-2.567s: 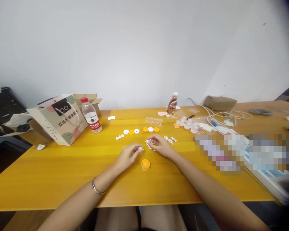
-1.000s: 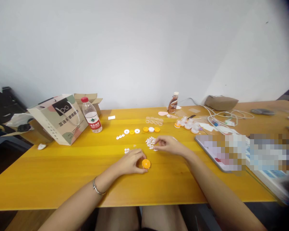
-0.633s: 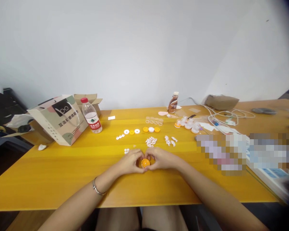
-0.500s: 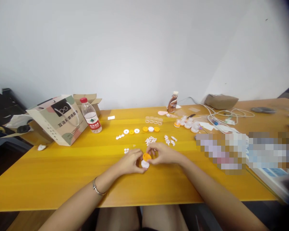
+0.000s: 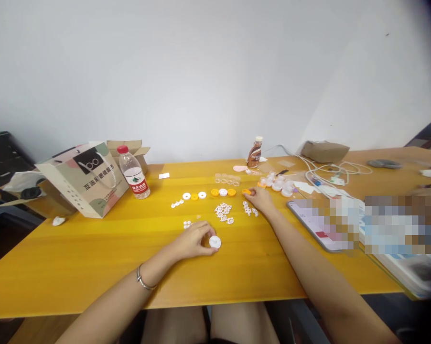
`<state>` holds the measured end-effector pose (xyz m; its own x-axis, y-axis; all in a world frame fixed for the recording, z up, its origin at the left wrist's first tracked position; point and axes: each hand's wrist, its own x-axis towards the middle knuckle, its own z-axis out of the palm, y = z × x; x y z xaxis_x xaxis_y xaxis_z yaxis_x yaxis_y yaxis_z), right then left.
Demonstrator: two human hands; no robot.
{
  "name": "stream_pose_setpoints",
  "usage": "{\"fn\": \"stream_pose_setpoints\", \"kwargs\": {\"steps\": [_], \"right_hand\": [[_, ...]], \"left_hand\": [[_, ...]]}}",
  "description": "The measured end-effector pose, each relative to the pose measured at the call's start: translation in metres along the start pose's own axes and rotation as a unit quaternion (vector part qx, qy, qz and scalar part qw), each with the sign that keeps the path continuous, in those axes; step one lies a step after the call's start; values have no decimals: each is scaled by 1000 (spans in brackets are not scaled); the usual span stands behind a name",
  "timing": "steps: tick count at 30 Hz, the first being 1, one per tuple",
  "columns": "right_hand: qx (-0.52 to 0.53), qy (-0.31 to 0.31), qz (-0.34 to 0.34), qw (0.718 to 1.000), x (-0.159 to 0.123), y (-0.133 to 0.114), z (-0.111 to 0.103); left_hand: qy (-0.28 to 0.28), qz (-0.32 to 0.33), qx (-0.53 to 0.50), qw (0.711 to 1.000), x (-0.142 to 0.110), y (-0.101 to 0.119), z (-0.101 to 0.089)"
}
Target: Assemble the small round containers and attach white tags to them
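Note:
My left hand (image 5: pixel 197 240) rests low over the table, thumb and fingers closed round the edge of a white round plastic disc (image 5: pixel 215 242). Farther off to the right, my right hand (image 5: pixel 261 199) pinches an orange round plastic cap (image 5: pixel 246 192) at table level. Left of that cap runs a row of orange and white round caps (image 5: pixel 223 192). Between my hands lies a pile of small white openwork pieces (image 5: pixel 223 210). A few more white pieces (image 5: pixel 248 210) lie just below my right hand. Small white round bits (image 5: pixel 187 223) sit beyond my left hand.
A water bottle (image 5: pixel 134 174) and a paper bag (image 5: pixel 88 179) stand at the left. Clear rings (image 5: pixel 227 180) and a brown drink bottle (image 5: pixel 254 153) are farther back. Clear-domed parts (image 5: pixel 278 184), white cables (image 5: pixel 316 167) and a phone (image 5: pixel 316 224) lie to the right.
My right hand has moved away from my left, forward and to the right, carrying the orange cap. My left hand keeps the white disc in nearly the same spot.

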<state>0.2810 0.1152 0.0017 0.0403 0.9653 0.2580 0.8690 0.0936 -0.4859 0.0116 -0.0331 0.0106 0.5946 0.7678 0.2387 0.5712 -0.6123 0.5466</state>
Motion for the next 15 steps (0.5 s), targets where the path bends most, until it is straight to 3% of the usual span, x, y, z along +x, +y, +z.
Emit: {"fn": "stream_pose_setpoints", "kwargs": {"steps": [6,15], "right_hand": [[38,-3,-47,998,-3,-13,8],[90,36,-28,995,0,-12,13]], "left_hand": [[-11,-3,0,1000,1,2,-1],[-9,2,-1,1000,0,0,-1]]}}
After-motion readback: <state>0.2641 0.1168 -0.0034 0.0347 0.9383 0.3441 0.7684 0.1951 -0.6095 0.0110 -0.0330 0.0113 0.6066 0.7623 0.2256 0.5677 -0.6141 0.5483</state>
